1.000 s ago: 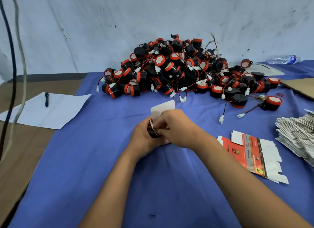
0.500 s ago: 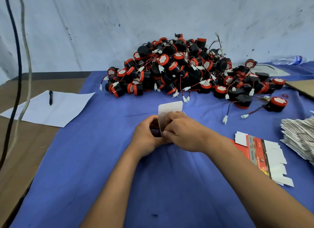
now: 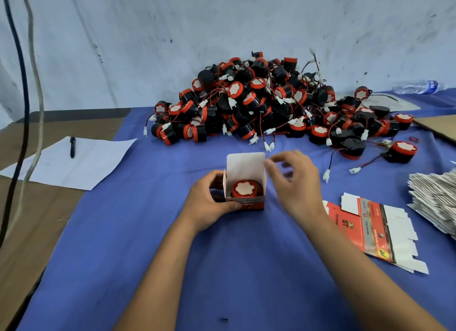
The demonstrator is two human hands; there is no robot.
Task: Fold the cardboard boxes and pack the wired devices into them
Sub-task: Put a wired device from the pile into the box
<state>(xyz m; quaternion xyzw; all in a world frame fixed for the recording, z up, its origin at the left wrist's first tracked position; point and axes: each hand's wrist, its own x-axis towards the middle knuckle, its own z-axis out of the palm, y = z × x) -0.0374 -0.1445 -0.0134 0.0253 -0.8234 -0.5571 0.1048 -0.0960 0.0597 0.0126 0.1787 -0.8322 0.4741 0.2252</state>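
Observation:
A small red-and-white cardboard box (image 3: pixel 249 203) stands on the blue cloth (image 3: pixel 172 269) with its top flap raised. Inside it sits a black and red wired device (image 3: pixel 245 189), white face up. My left hand (image 3: pixel 209 199) grips the box from its left side. My right hand (image 3: pixel 293 180) hovers just right of the flap, blurred, fingers loosely curled and holding nothing. A big heap of wired devices (image 3: pixel 261 103) lies behind. Flat unfolded boxes (image 3: pixel 375 229) lie to the right.
A stack of flat grey cards (image 3: pixel 436 199) sits at the right edge. White paper (image 3: pixel 74 165) with a black pen (image 3: pixel 72 146) lies on the brown table at left. Cables (image 3: pixel 22 108) hang at far left. A plastic bottle (image 3: pixel 417 87) lies at the back right.
Both hands were closed around the box and device. Now my right hand has come off and moved right, and the device sits inside the open box held by my left hand.

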